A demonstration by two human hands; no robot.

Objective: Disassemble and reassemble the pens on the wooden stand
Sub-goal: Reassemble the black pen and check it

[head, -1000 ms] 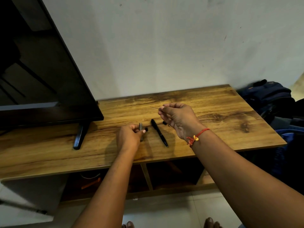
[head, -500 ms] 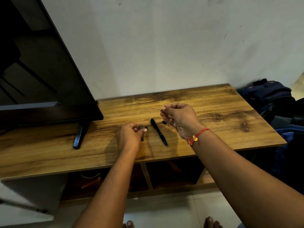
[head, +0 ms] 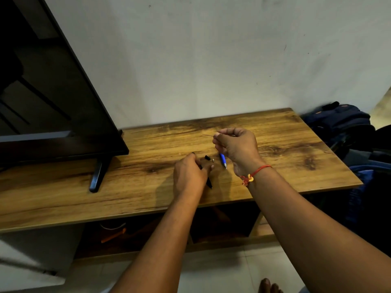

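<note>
On the wooden stand lies a black pen; my left hand covers its upper part, fingers curled around it, and only the lower end shows. My right hand hovers above the stand and pinches a thin pen refill that points left. A blue pen lies on the stand just below my right hand, partly hidden by it. A small black pen part and a tiny silver part rest between the two hands.
A black TV stands on the left of the stand on its foot. Dark blue bags are piled past the right end. The wall runs close behind. Open shelves sit under the top.
My left hand no longer holds the small grey part and has moved right onto the black pen. My right hand keeps the refill, almost still.
</note>
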